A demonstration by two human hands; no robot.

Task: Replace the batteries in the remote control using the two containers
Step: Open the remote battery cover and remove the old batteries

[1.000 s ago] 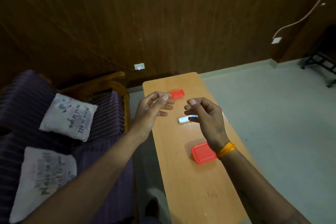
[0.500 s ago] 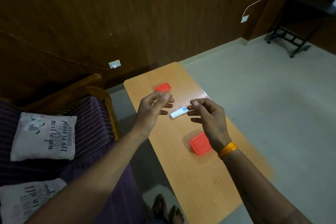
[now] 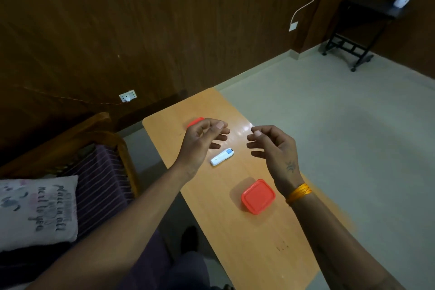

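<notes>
Remote control: white, slim, with a blue patch at its far end; laid flat and slantwise on the table at centre frame, between the two raised hands and below them. No contact with either hand is seen. Battery cover state cannot be told at this size.

Near container: red, square with rounded corners, lid seated; stood on the table at lower centre-right, just beside the right wrist, apart from the remote control. Contents are hidden by the lid.

Far container: red, seen only in part at upper centre, behind the left hand; lid state cannot be told. The two containers are judged to be set at either end of the remote control so that spent and fresh batteries can be kept apart.

Left hand: held above the table, fingers loosely curled and apart, nothing gripped.

Right hand: held likewise at centre-right, fingers loosely curled, nothing gripped; an orange thread band is worn at the wrist.

Status: task judged not yet begun; both hands are poised over the remote control, presumably so that it may be picked up and its back opened first.
</notes>
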